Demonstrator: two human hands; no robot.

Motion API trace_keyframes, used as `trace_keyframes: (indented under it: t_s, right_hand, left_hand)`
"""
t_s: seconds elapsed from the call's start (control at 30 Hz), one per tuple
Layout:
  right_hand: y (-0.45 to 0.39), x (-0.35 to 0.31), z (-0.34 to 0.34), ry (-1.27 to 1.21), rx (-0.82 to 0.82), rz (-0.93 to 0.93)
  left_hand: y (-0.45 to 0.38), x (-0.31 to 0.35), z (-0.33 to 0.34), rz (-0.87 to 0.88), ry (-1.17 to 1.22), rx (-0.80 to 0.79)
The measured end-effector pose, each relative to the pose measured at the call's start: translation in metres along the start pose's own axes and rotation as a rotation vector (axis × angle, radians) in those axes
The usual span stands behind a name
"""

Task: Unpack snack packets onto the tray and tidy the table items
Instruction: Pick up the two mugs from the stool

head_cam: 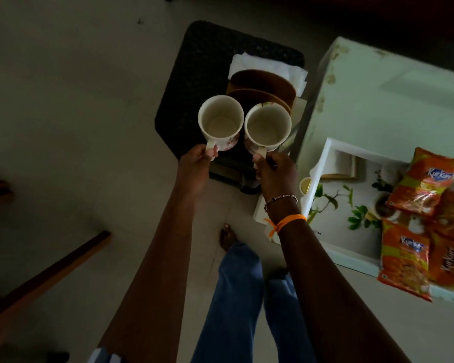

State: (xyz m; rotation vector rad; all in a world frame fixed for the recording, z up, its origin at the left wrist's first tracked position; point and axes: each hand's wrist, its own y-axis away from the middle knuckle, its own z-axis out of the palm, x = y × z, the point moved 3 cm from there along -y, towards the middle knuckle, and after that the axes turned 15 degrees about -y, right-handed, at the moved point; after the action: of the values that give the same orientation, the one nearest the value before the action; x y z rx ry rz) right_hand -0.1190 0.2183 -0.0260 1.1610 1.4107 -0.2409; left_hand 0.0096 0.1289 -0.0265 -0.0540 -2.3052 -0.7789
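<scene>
My left hand [195, 166] grips the handle of a white floral mug [220, 123], and my right hand [274, 171] grips the handle of a second white mug [268, 127]. Both mugs are empty, held upright side by side above a dark stool [194, 74]. On the right, a white tray with a leaf print [336, 203] lies on the pale table [372, 100]. Several orange Kurkure snack packets [427, 184] rest on the tray's right part.
Brown plates [262, 85] and white napkins [247, 62] sit on the stool behind the mugs. A small yellow cup [305, 185] stands by the tray's left edge. A wooden chair frame [50, 268] is at lower left. My legs and foot [227, 238] are on the floor below.
</scene>
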Motion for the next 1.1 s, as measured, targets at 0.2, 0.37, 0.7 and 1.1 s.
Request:
trace_keyframes:
  t_s: [0.2, 0.37, 0.7, 1.1]
  right_hand:
    - [0.029, 0.007, -0.04, -0.015, 0.042, -0.071]
    - [0.067, 0.021, -0.1, -0.05, 0.084, -0.125]
    - [0.091, 0.088, -0.213, -0.075, 0.181, -0.056]
    - [0.078, 0.142, -0.249, -0.194, 0.248, 0.038]
  left_hand:
    - [0.046, 0.008, 0.008, 0.073, -0.002, -0.013]
    - [0.108, 0.023, 0.034, 0.076, 0.047, -0.078]
    - [0.184, 0.027, 0.133, 0.022, -0.013, -0.253]
    - [0.182, 0.012, 0.199, 0.062, -0.176, -0.273]
